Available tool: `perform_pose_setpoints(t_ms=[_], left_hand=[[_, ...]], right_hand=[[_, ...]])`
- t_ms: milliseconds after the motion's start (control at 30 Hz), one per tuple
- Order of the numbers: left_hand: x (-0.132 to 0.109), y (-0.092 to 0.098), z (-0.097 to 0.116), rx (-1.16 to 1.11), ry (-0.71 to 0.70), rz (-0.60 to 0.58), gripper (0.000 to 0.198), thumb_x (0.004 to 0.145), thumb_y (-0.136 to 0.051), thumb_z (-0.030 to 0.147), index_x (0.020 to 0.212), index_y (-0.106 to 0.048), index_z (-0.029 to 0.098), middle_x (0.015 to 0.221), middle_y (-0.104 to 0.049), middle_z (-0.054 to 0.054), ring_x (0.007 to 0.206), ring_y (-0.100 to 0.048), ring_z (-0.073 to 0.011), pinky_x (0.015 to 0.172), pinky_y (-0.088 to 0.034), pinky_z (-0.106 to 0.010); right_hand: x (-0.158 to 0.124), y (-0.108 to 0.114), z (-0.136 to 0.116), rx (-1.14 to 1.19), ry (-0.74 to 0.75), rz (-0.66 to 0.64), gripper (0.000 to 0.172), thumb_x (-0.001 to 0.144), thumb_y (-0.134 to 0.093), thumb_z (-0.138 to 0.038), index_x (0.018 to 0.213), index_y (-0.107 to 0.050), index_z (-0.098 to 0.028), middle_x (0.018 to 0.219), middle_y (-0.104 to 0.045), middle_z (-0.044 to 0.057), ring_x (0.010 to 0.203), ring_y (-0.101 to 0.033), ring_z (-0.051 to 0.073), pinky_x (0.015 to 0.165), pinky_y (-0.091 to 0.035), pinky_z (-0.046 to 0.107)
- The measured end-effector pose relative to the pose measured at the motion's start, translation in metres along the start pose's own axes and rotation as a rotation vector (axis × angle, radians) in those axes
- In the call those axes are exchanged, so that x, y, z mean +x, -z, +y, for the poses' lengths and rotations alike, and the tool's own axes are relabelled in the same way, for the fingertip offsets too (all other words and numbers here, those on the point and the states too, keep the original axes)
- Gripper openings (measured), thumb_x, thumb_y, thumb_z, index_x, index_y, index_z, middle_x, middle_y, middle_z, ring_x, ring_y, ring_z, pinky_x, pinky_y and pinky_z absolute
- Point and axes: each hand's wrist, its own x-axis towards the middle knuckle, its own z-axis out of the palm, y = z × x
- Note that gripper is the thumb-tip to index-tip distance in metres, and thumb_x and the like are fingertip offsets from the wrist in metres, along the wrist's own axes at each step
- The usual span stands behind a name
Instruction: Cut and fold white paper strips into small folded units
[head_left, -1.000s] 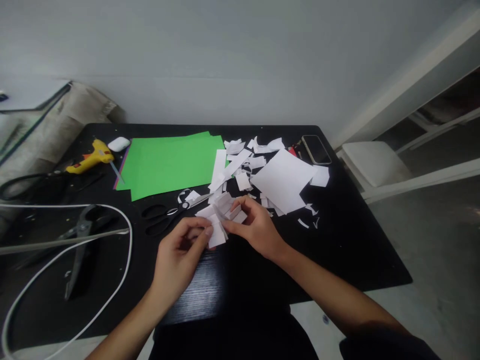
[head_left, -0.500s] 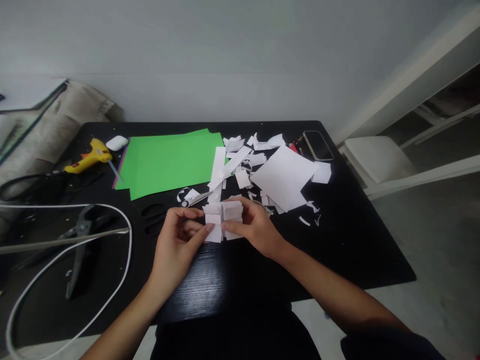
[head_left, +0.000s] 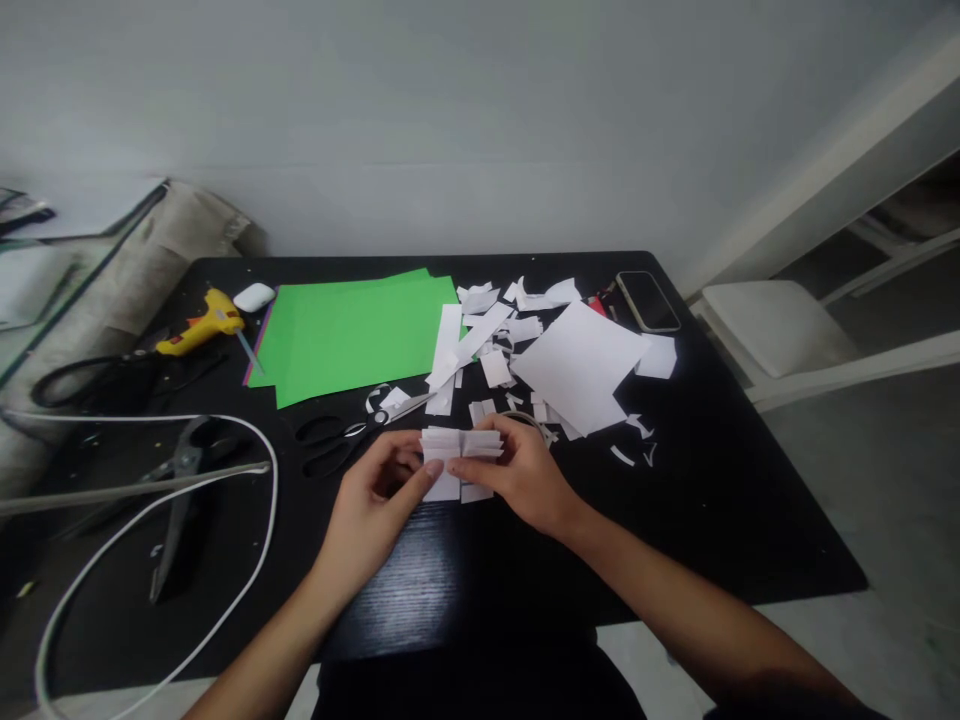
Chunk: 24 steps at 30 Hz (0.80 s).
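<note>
Desk [head_left: 712, 520]: black, it carries all the things.
Green paper [head_left: 352, 335]: flat sheets at the far left-middle of the desk.
White sheet [head_left: 581, 365]: lies flat, right of the green paper.
White cable [head_left: 274, 490]: a wide loop on the left side.
Left hand [head_left: 371, 515]: closed, fingertips pinch the left part of the folded white paper [head_left: 461, 450].
Right hand [head_left: 525, 475]: closed, it grips the right part of the same paper.
Folded white paper: pleated, held between both hands just above the near-middle of the desk.
Pliers [head_left: 184, 490]: dark, inside the cable loop.
Scissors [head_left: 337, 440]: black handles, just beyond the left hand.
Glue gun [head_left: 199, 322]: yellow, far left.
Phone [head_left: 649, 300]: far right corner, screen dark.
Paper scraps [head_left: 487, 330]: white, scattered between the green paper and the white sheet.
</note>
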Motion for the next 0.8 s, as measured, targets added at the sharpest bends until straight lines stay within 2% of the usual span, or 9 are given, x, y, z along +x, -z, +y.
perform_pose_setpoints(t_ms=[67,167,300,433,567,667,733,800], left_hand=[[-0.001,0.001,0.000,0.017,0.031,-0.064,0.021,0.092,-0.073,0.039,0.099,-0.072,0.020,0.080,-0.069,0.000,0.073,-0.064,-0.0131,0.067,-0.053,-0.022],[-0.001,0.002,-0.003,0.033,0.079,-0.100,0.026,0.093,-0.071,0.046,0.093,-0.071,0.019,0.074,-0.067,0.001,0.063,-0.059,-0.0123,0.058,-0.049,-0.021],[-0.002,0.004,-0.006,0.071,0.100,-0.108,0.031,0.090,-0.073,0.050,0.093,-0.071,0.019,0.077,-0.068,0.000,0.067,-0.058,-0.0137,0.058,-0.050,-0.022],[-0.002,0.004,-0.008,0.094,0.119,-0.126,0.032,0.091,-0.072,0.050,0.091,-0.069,0.019,0.074,-0.062,0.001,0.064,-0.056,-0.0132,0.057,-0.049,-0.023],[-0.005,0.006,-0.012,0.042,0.147,-0.121,0.035,0.090,-0.074,0.046,0.111,-0.059,0.021,0.070,-0.060,0.006,0.058,-0.057,-0.0128,0.055,-0.049,-0.023],[-0.010,0.010,-0.015,0.060,0.136,-0.106,0.035,0.092,-0.072,0.042,0.113,-0.049,0.025,0.069,-0.060,0.009,0.054,-0.058,-0.0122,0.055,-0.048,-0.022],[-0.015,0.012,-0.016,0.115,0.140,-0.118,0.031,0.095,-0.069,0.041,0.111,-0.047,0.027,0.068,-0.058,0.010,0.052,-0.058,-0.0122,0.053,-0.046,-0.022],[-0.019,0.013,-0.015,0.218,0.132,-0.138,0.026,0.097,-0.065,0.042,0.112,-0.050,0.027,0.067,-0.057,0.010,0.049,-0.057,-0.0124,0.051,-0.044,-0.022]], right_hand=[[0.000,0.000,0.001,-0.009,-0.002,0.017,0.039,0.065,-0.095,-0.032,0.074,-0.059,-0.020,0.068,-0.057,-0.007,0.063,-0.052,0.011,0.059,-0.041,0.025],[0.001,0.001,0.002,-0.074,0.038,0.033,0.034,0.067,-0.093,-0.029,0.081,-0.063,-0.020,0.073,-0.060,-0.006,0.066,-0.055,0.013,0.061,-0.043,0.025],[0.002,0.004,0.004,-0.176,0.137,-0.003,0.030,0.076,-0.087,-0.031,0.099,-0.071,-0.022,0.093,-0.071,0.000,0.084,-0.067,0.018,0.074,-0.053,0.030],[0.003,0.002,0.011,-0.261,0.200,0.018,0.026,0.083,-0.084,-0.032,0.104,-0.072,-0.022,0.100,-0.075,0.003,0.094,-0.071,0.021,0.084,-0.057,0.034],[-0.002,-0.001,0.016,-0.432,0.406,0.097,0.037,0.084,-0.085,-0.027,0.116,-0.067,-0.022,0.113,-0.074,0.006,0.102,-0.072,0.022,0.095,-0.059,0.039],[-0.012,0.000,0.016,-0.654,0.623,0.114,0.031,0.091,-0.079,-0.028,0.119,-0.067,-0.022,0.123,-0.071,0.011,0.118,-0.068,0.027,0.105,-0.056,0.047],[-0.020,0.003,0.017,-0.784,0.707,0.064,0.019,0.098,-0.068,-0.023,0.117,-0.069,-0.021,0.126,-0.070,0.013,0.125,-0.065,0.027,0.110,-0.055,0.050],[-0.030,0.006,0.021,-0.904,0.725,-0.048,0.019,0.101,-0.062,-0.017,0.119,-0.070,-0.019,0.123,-0.073,0.012,0.124,-0.067,0.027,0.111,-0.055,0.049]])
